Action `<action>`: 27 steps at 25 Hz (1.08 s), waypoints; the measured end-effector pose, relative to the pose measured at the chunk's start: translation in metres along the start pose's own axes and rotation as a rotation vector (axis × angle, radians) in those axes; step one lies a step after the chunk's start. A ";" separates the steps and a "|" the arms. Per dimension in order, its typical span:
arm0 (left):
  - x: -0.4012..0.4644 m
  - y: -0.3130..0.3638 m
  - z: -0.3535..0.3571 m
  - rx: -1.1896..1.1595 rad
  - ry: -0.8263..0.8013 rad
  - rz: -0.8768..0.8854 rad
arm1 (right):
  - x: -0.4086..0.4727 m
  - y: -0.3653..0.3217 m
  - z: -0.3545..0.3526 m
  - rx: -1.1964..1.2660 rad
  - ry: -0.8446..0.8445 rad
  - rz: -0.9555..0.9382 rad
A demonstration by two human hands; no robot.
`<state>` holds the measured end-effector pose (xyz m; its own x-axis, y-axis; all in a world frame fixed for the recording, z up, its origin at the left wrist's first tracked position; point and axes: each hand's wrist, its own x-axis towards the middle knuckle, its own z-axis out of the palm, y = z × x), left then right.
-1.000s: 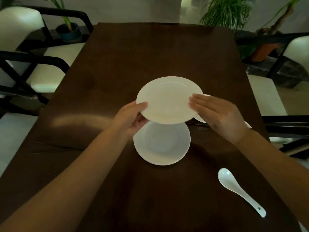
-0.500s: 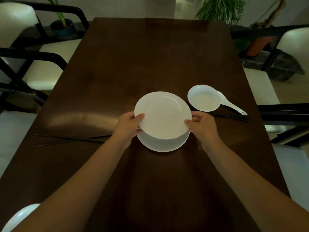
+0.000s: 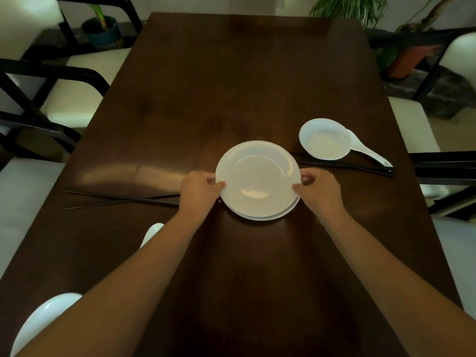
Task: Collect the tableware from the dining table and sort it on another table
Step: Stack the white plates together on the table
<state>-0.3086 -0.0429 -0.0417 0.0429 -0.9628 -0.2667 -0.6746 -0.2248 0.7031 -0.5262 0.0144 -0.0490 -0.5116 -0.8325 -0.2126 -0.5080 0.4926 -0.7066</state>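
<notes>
The top plate is gripped at its rims by the left hand and right hand, stacked on a second plate at the table centre. A bowl, spoon and chopsticks are seen just right.

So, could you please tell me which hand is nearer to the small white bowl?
Right. The right hand grips the stacked plates just below the small white bowl; the left hand is across the plates.

Dim room: dark wooden table flanked by cream-cushioned black chairs, potted plants behind.
</notes>
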 end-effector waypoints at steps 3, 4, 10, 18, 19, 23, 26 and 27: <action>0.000 0.003 -0.001 0.092 -0.024 0.049 | -0.001 0.001 -0.003 -0.065 -0.004 -0.019; 0.000 0.004 -0.002 0.101 -0.027 0.056 | -0.001 0.000 -0.004 -0.087 -0.002 -0.025; 0.003 0.003 0.001 -0.099 -0.081 -0.112 | -0.003 -0.002 -0.009 0.047 -0.104 0.132; -0.017 -0.012 -0.005 -0.464 -0.140 -0.296 | -0.030 0.000 -0.007 0.466 -0.177 0.357; -0.025 -0.016 -0.007 -0.476 -0.148 -0.307 | -0.038 0.002 -0.008 0.464 -0.180 0.365; -0.066 -0.033 -0.017 -0.547 -0.165 -0.398 | -0.079 0.009 -0.008 0.474 -0.175 0.433; -0.101 -0.048 -0.029 -0.574 -0.189 -0.452 | -0.116 0.014 -0.009 0.527 -0.204 0.536; -0.112 -0.055 -0.033 -0.578 -0.198 -0.463 | -0.128 0.017 -0.008 0.542 -0.218 0.553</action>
<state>-0.2523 0.0725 -0.0290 0.0578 -0.7187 -0.6929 -0.1251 -0.6938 0.7093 -0.4746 0.1315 -0.0279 -0.4156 -0.5624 -0.7148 0.2153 0.7028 -0.6781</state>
